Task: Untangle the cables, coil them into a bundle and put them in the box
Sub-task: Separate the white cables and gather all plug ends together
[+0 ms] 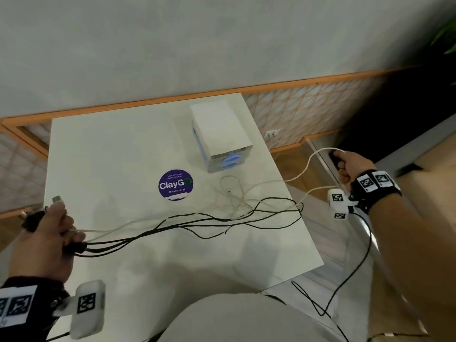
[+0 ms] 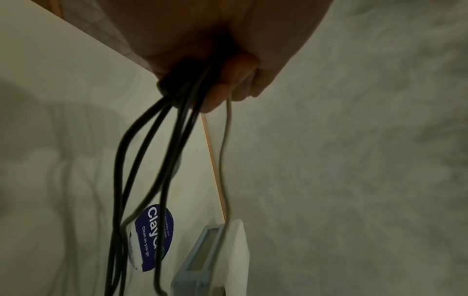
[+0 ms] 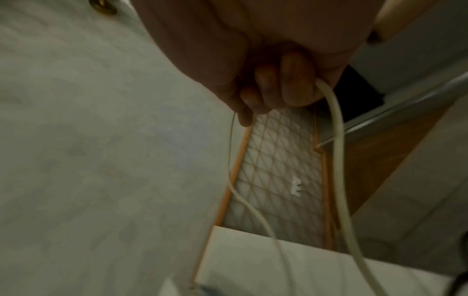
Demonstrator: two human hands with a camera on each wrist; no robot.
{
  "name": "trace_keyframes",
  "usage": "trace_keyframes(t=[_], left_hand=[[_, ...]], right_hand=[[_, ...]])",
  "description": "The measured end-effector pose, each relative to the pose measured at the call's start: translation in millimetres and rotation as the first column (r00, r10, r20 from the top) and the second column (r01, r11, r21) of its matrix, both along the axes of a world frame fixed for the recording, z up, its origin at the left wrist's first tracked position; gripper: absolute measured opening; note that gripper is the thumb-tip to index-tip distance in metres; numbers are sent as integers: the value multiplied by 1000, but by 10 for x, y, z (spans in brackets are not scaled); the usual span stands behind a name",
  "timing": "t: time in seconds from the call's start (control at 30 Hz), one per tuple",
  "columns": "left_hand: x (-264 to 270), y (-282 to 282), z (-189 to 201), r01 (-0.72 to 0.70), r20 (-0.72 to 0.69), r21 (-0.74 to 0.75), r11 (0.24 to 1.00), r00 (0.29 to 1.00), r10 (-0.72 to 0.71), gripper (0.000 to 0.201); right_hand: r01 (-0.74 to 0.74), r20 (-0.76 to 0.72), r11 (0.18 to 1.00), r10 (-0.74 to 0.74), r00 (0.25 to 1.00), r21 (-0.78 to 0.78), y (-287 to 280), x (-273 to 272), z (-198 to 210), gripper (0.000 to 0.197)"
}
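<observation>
Several black cables point(image 1: 197, 220) and thin white cables point(image 1: 237, 196) stretch across the white table point(image 1: 111, 154). My left hand point(image 1: 49, 233) at the table's left edge grips their gathered ends, with a plug sticking out above the fingers; the left wrist view shows the black cables point(image 2: 142, 152) and one pale cable hanging from the fist. My right hand point(image 1: 350, 166) is off the table's right edge, fingers curled round a thick white cable point(image 1: 306, 169) and something dark; the right wrist view shows that white cable point(image 3: 339, 152) running out of the fist. The white box point(image 1: 219, 132) stands at the back right.
A round purple ClayGo sticker point(image 1: 175, 185) lies mid-table. A grey wall and an orange-trimmed lattice panel point(image 1: 308, 107) run behind the table. A black cable point(image 1: 345, 280) hangs loose off the table's right front, near my lap.
</observation>
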State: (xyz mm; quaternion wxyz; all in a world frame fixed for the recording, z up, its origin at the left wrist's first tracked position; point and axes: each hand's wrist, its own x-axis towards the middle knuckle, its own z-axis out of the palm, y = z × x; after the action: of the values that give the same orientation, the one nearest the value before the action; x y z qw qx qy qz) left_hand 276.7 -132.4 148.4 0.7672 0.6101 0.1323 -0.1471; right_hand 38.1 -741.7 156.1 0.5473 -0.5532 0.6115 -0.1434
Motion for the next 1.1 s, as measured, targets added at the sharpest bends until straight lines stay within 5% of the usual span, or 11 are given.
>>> trace_keyframes(t=[0.13, 0.23, 0.4, 0.47, 0.57, 0.67, 0.83, 0.97, 1.1], left_hand=[[-11, 29, -7, -50, 5, 36, 998, 999, 49, 33], [-29, 10, -4, -55, 7, 36, 998, 998, 55, 30], [-125, -148, 96, -21, 34, 43, 999, 999, 19, 29], [-180, -214, 140, -14, 38, 47, 999, 999, 13, 26], [-250, -308, 214, -13, 28, 39, 999, 1000, 12, 26], [-303, -371, 282, -27, 34, 44, 999, 999, 25, 25], [-335, -361, 321, -33, 42, 51, 998, 999, 31, 25], [-345, -319, 291, -18, 41, 49, 999, 999, 16, 21], [-391, -314, 228, 17, 26, 72, 997, 999, -19, 27]], right_hand=[[-211, -328, 954, 134, 935, -214, -34, -178, -303, 40], [-290, -436, 911, 143, 889, -292, 76, -260, -406, 39], [-544, -728, 800, 214, 651, -251, 488, -61, -475, 56], [-695, -731, 663, 324, 601, -278, 794, 71, -565, 49], [-805, -521, 504, 617, 589, -312, 1522, 233, -552, 35], [-903, -445, 333, 788, 424, -270, 2112, 363, -600, 42], [-983, -587, 173, 791, 175, -59, 2584, 529, -850, 54], [-991, -688, 102, 726, 14, 87, 2719, 557, -1046, 40], [-999, -677, 43, 736, 11, 29, 2700, 602, -983, 27]])
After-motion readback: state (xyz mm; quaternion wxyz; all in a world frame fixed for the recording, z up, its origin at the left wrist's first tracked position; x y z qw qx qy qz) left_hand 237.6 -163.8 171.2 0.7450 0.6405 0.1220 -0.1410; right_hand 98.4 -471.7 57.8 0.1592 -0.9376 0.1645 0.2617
